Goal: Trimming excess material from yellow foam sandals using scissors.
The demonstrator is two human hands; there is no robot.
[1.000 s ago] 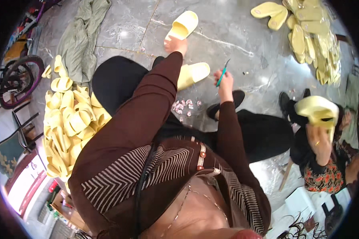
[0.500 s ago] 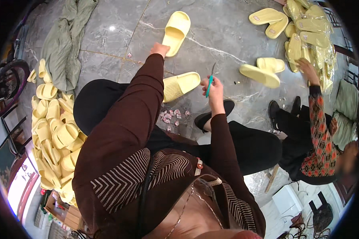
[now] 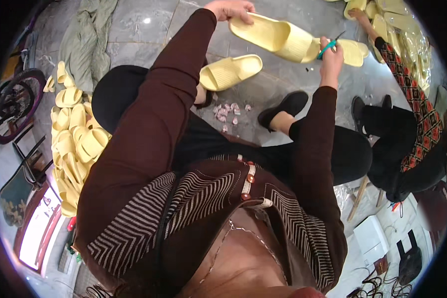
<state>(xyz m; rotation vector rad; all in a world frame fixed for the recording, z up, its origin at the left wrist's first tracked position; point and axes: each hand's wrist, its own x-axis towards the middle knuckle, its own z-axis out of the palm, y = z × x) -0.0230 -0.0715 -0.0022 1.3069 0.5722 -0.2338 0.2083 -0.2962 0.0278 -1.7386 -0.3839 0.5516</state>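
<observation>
My left hand (image 3: 232, 10) grips the heel end of a pale yellow slipper (image 3: 273, 36), held up over the floor at the top of the head view. My right hand (image 3: 331, 49) holds small green-handled scissors (image 3: 328, 45) against the slipper's far end. A second yellow slipper (image 3: 229, 72) lies on the grey stone floor just below, by my left knee. Small pinkish scraps (image 3: 228, 111) lie scattered on the floor between my feet.
A heap of several yellow slippers (image 3: 74, 139) lies at my left. A green cloth (image 3: 87, 39) is spread at the upper left. At the right another person in a patterned sleeve (image 3: 407, 74) reaches toward more slippers (image 3: 402, 35). A wheel (image 3: 12, 107) stands at the far left.
My left hand picked a slipper off the floor and raised it. My right hand brought the scissors up to its other end. The view has tilted down and closer.
</observation>
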